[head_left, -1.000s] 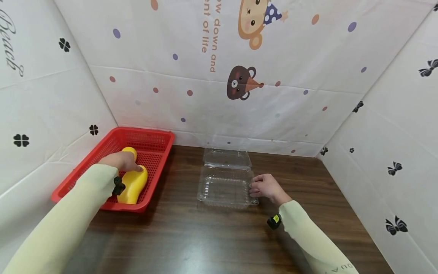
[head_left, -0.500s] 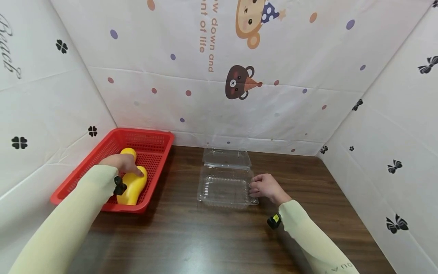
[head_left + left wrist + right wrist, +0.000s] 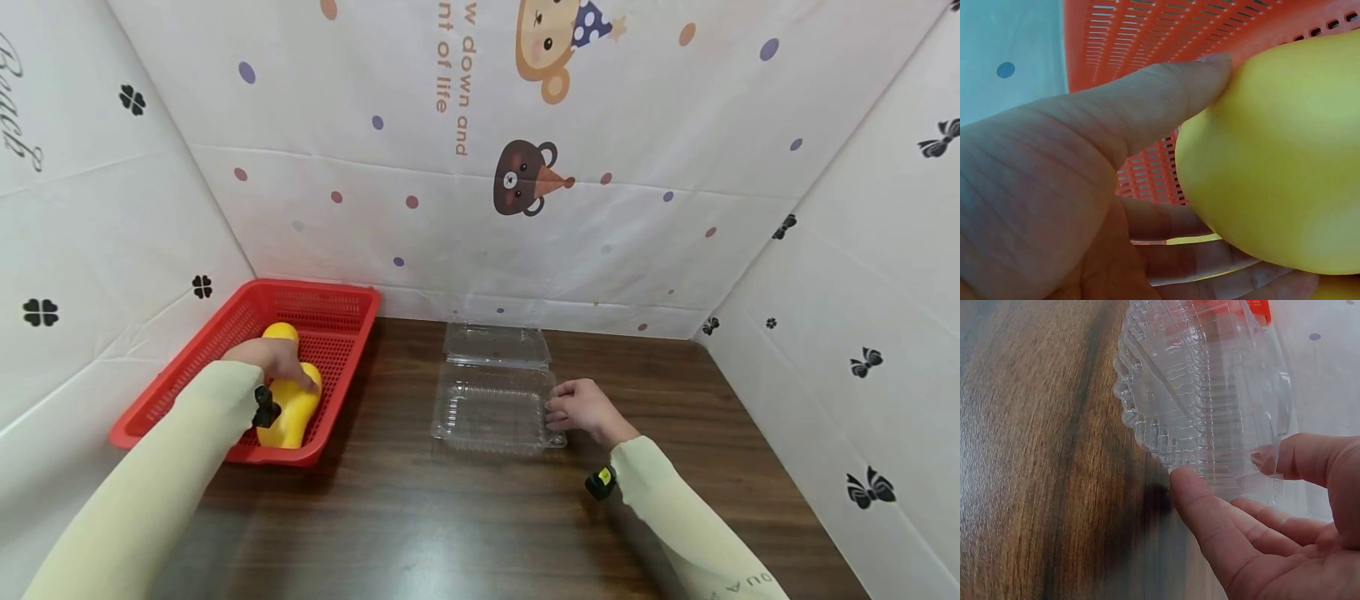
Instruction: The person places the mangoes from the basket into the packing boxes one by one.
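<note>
In the head view, my left hand (image 3: 273,360) reaches down into the red basket (image 3: 365,333) at left. Its thumb and fingers curl round the end of a smooth, rounded yellow mango-like fruit (image 3: 288,417), which fills much of the left wrist view. Another yellow piece (image 3: 280,331) lies just beyond the hand, partly covered by it. Centrally on the table, a clear plastic clamshell box (image 3: 491,412) lies with its lid (image 3: 497,343) folded back. My right hand (image 3: 581,410) pinches the box's right side; in the right wrist view the thumb (image 3: 1307,456) is at the wall and other fingers are underneath.
The dark wooden table (image 3: 420,517) meets a white printed wall covering (image 3: 420,242) at the back. Similar printed panels rise at left and right. The basket stands close against the left panel. A small black wrist device (image 3: 600,483) sits by the right sleeve.
The left thumb has shifted slightly down along the yellow fruit, and the hand has moved only a little. The right hand and the clear box stay in place.
</note>
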The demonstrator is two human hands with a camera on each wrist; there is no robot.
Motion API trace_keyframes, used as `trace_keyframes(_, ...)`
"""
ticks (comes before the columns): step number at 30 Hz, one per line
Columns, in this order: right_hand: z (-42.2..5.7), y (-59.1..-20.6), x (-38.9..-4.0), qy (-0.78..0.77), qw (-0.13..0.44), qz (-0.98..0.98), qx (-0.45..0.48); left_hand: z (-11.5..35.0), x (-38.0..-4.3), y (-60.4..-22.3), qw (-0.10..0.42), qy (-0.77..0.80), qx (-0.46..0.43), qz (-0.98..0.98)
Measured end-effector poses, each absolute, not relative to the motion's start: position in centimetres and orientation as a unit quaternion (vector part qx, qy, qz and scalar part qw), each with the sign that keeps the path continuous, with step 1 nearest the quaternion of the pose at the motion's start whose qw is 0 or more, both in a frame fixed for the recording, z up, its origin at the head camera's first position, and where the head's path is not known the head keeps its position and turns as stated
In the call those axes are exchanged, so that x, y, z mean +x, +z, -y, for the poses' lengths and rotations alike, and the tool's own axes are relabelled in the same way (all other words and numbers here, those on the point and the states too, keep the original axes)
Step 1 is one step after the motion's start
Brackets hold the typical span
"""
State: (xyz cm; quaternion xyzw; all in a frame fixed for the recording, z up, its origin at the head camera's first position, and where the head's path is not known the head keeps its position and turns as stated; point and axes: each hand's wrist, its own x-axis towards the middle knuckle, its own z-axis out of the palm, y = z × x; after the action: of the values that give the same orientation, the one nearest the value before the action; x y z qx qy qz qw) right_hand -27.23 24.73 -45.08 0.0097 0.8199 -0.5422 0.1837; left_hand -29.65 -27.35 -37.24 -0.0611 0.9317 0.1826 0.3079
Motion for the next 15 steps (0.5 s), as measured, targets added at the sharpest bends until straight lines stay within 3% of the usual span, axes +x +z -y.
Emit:
trace_keyframes(8, -24.93, -45.12, -27.13, -0.551, 0.192, -0.812, 0.002, 27.18, -29.16, -37.20, 0.316, 0.211, -0.105, -0.919)
trace_keyframes(15, -25.08, -45.28, -27.19, -0.550, 0.197, -0.812, -0.003, 26.73, -29.06, -37.63, 0.311, 0.188, -0.071, -0.929)
